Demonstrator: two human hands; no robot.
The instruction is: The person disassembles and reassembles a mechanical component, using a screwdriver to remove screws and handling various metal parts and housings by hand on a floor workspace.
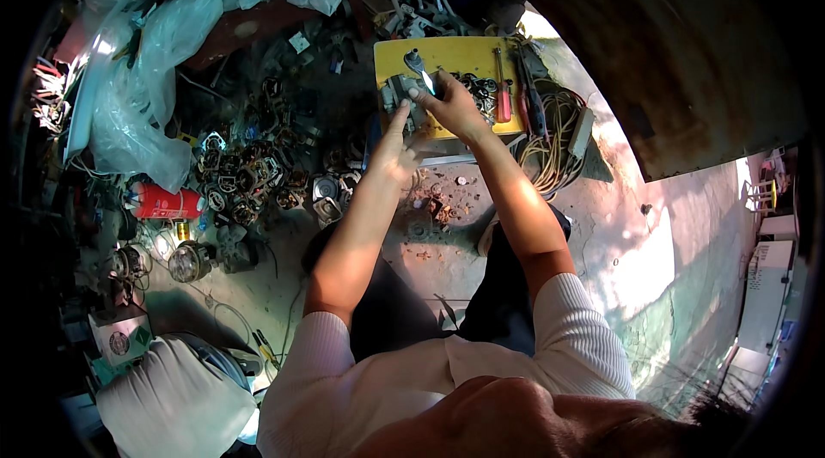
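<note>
Grey part (394, 91) by the desk's (392, 52) left edge, both hands at it.
Right hand (455, 112) seems wrapped round the wrench (414, 60), though glare muddies the grip; left hand (395, 155), half open, forefinger out, looks free. A slip could tip the part off or scatter bits (483, 90); the far edge offers room.

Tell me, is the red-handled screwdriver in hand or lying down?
Lying down: the red-handled screwdriver rests on the yellow surface, to the right of the right hand and apart from it.
</note>
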